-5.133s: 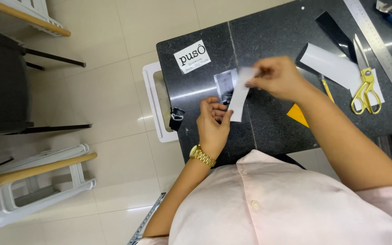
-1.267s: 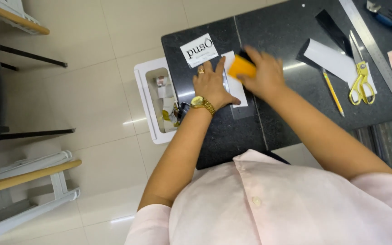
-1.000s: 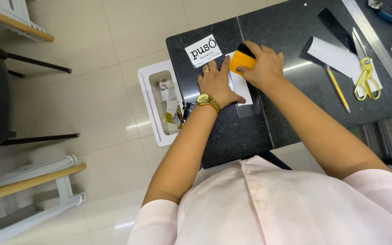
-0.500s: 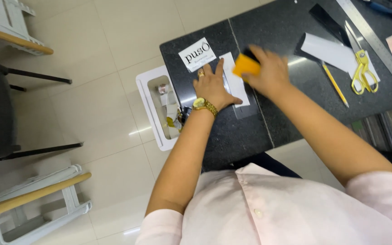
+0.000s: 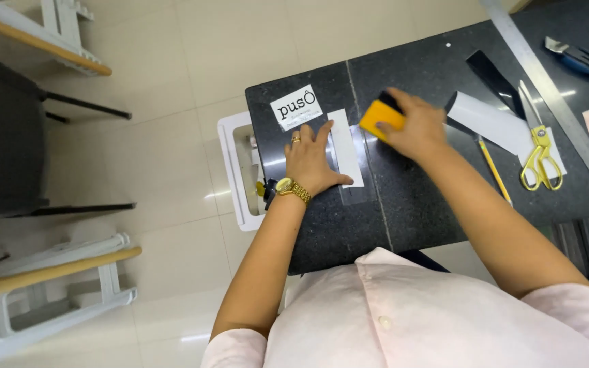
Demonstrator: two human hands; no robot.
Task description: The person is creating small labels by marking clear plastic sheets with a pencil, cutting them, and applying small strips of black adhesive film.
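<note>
My left hand lies flat with fingers spread on the black stone table, pressing the left edge of a narrow white strip that lies lengthwise on the tabletop. It wears a gold watch and a ring. My right hand grips a yellow squeegee block just right of the strip's far end, resting on the table. A clear film piece shows under the strip's near end.
A white printed card lies beyond my left hand. To the right are a white paper sheet, a yellow pencil, yellow-handled scissors, a long metal ruler and a blue knife. A white cart stands left of the table.
Five seconds ago both hands held the strip up above the table; now it lies flat under my left hand. My right hand has slid the yellow squeegee off the strip to the right.
</note>
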